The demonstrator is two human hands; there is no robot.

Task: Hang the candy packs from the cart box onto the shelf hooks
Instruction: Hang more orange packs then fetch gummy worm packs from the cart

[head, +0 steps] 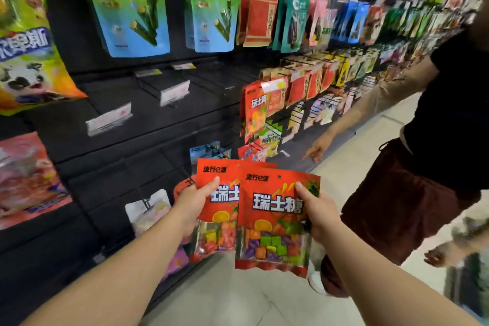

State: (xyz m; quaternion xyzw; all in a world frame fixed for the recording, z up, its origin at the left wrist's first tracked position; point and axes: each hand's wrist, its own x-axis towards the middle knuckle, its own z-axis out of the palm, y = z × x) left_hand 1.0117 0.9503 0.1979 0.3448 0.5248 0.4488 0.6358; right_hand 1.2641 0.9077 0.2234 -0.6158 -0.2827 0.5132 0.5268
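Note:
My left hand [197,200] grips a red candy pack [219,222] by its left edge, thumb on the front. My right hand [318,213] grips a second red candy pack [275,222] by its right edge; this pack overlaps the first one in front. Both packs show coloured candies through a clear window and have a hang hole at the top. They are held low in front of the black shelf wall [148,140]. A matching red pack [255,111] hangs on a hook above them. The cart box is out of view.
Bare hooks with price tags [174,91] stick out of the dark panel at centre left. Snack bags fill the hooks above and to the right. Another person in a black top [444,119] stands at right, pointing a hand [316,152] at the lower shelf.

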